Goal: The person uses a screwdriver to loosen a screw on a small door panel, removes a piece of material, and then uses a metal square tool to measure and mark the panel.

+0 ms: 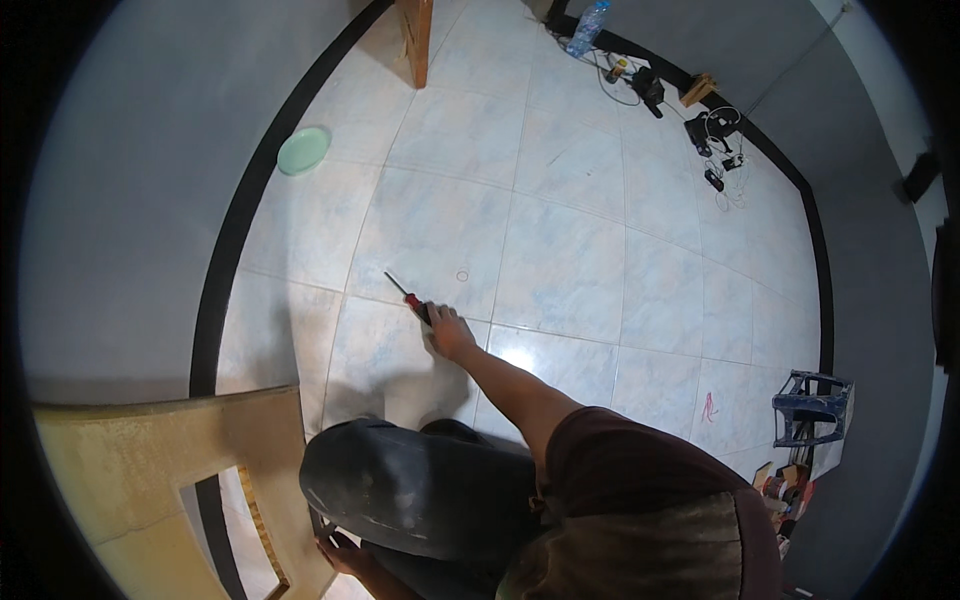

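Observation:
A screwdriver (413, 300) with a thin metal shaft and a red and black handle is in my right hand (449, 330), low over the tiled floor. The fingers close round the handle's end, and the shaft points to the far left. At the lower left stands a yellowish wooden panel (130, 450) with a rectangular cutout. My left hand (345, 556) is at the panel's right edge beside my knee, its fingers bent against that edge and partly hidden. A small ring (462, 276) lies on the tiles just beyond the screwdriver.
A green plate (303, 151) rests by the left wall, near a wooden leg (416, 45). Along the far wall are a plastic bottle (588, 28), cables and black power tools (711, 131). A dark blue stool (810, 408) and a pink-red strand (709, 407) are at right.

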Tool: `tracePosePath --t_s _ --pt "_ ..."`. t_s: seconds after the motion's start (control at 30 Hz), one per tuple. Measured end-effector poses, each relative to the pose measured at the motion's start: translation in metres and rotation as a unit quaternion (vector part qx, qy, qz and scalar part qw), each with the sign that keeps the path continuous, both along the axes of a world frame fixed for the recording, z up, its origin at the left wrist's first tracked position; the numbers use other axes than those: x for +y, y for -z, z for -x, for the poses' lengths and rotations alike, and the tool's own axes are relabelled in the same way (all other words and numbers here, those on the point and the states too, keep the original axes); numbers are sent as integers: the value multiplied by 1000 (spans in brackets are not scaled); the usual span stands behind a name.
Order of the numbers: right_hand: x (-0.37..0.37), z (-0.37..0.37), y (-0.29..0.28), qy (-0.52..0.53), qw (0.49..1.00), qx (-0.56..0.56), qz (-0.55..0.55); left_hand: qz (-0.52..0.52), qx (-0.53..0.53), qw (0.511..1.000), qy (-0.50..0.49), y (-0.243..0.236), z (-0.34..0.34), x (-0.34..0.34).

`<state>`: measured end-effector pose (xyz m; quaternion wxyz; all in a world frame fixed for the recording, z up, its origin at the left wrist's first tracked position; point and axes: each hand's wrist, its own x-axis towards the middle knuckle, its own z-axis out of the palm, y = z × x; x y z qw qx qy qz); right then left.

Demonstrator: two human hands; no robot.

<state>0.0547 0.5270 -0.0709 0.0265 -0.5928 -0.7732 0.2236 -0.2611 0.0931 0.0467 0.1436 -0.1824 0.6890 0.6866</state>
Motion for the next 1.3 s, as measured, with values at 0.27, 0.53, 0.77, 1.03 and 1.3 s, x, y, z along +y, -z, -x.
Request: tracePosePath --t_s 0.27,0.53,0.77,1.03,1.3 --pt "-91 -96 -22 -119 992 -47 0 182 244 946 113 -61 0 66" --pt "-116 -80 -28 -6 961 -65 270 178 433 869 158 -129 -19 71" --pt "-88 -58 3 20 905 -101 413 163 331 921 125 -156 -22 25" --pt "-84 -46 5 -28 899 -170 403 248 419 868 103 -213 -47 67" --pt "-75 -41 56 -125 892 -311 302 96 403 910 -10 -166 -41 65"
